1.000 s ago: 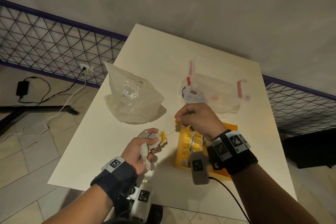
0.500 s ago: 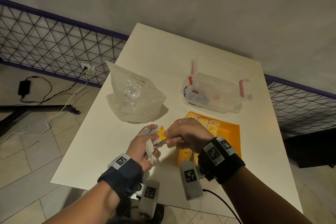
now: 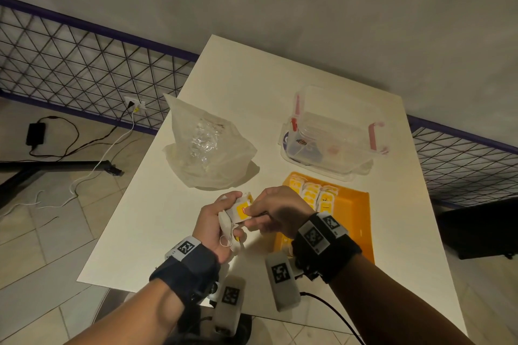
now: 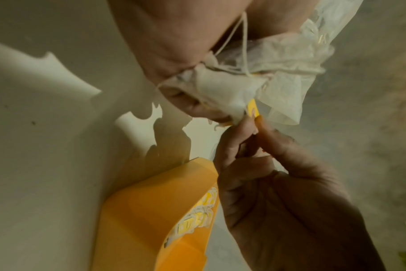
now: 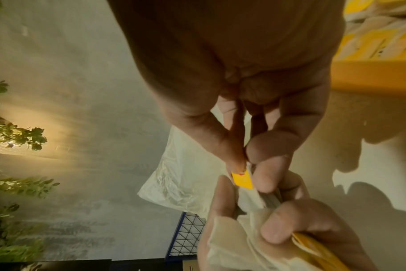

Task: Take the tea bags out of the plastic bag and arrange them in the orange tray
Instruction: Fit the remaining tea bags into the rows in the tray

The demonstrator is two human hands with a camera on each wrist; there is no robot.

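1. The person's left hand is curling its fingers around a small bunch of white paper tea bags with strings and yellow tags, holding them above the near part of the white counter.
2. The right hand is meeting it from the right, its thumb and forefinger pinching one small yellow paper tag at the top of that bunch; the other fingers are curling loosely underneath.
3. Loops of white string are hanging from the held bags over the left palm.
4. The shallow orange plastic tray is sitting on the counter just to the right of both hands, and rows of tea bags with yellow tags are lying in its far left part.
5. The crumpled clear plastic bag is standing on the counter beyond the left hand, apart from the tray.
6. A clear plastic storage box with red clip handles is sitting behind the tray, close to its far edge.
7. A black wire mesh fence with a purple rail is running along the floor beside the counter.
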